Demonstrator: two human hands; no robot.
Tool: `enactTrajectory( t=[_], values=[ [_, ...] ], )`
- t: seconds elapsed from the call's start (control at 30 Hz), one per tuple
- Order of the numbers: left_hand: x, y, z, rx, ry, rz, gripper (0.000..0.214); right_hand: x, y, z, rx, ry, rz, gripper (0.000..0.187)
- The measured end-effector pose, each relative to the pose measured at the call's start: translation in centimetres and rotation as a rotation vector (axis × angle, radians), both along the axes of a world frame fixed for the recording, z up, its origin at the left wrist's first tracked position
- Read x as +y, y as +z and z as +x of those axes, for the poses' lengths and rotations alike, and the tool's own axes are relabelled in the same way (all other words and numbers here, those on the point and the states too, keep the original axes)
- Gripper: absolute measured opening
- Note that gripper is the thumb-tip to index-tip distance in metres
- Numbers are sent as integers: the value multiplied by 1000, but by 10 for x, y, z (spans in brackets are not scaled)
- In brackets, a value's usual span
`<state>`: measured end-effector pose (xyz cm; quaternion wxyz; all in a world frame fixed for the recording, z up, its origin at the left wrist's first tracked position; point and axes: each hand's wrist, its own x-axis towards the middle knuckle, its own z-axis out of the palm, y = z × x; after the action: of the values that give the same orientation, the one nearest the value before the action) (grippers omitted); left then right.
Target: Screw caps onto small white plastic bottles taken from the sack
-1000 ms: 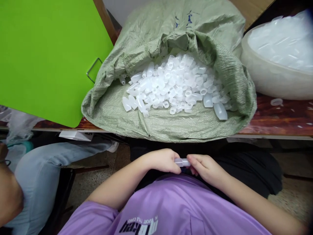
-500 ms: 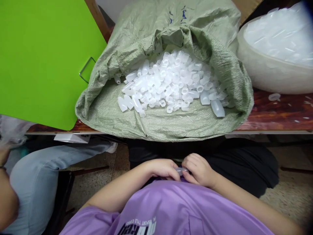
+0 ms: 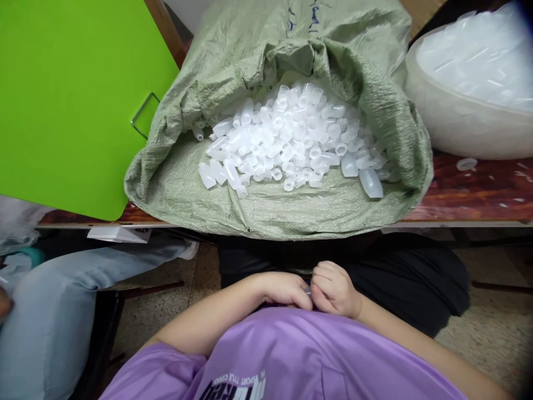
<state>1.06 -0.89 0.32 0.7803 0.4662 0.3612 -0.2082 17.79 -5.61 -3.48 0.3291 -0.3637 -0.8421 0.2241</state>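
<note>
Close to my body, over my lap, my left hand is closed around a small translucent plastic piece. Only a sliver of that piece shows between the two hands. My right hand is curled into a fist against its other end, with the fingertips hidden. Beyond my hands, on the table, lies a pale green woven sack with its mouth towards me. A heap of white translucent plastic pieces, like short tubes and nozzles, spills inside the opening.
A bright green board with a metal loop stands at the left. A large whitish bowl heaped with clear plastic pieces is at the right, on the reddish table. Another person's jeans-clad leg is at the lower left.
My hands have drawn closer together, so less of the plastic piece shows between them. The other person's arm at the left has moved mostly out of view.
</note>
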Motion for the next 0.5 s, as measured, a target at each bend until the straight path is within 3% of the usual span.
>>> enactTrajectory(
  t=[0.17,0.27,0.37,0.43,0.5],
  values=[
    [-8,6,9,128,-174,292,10,-3,-7,-6,53,4,-204,43],
    [-11,4,12,156,-115,340,11,-3,-11,-4,62,-6,-304,48],
    [-10,-8,17,90,151,149,22,4,-19,7,52,-107,-366,41],
    [-7,-18,22,15,460,-31,29,11,-27,19,51,-282,-385,33],
    [-3,-27,28,-49,763,-96,36,19,-32,33,49,-480,-391,36]
  ],
)
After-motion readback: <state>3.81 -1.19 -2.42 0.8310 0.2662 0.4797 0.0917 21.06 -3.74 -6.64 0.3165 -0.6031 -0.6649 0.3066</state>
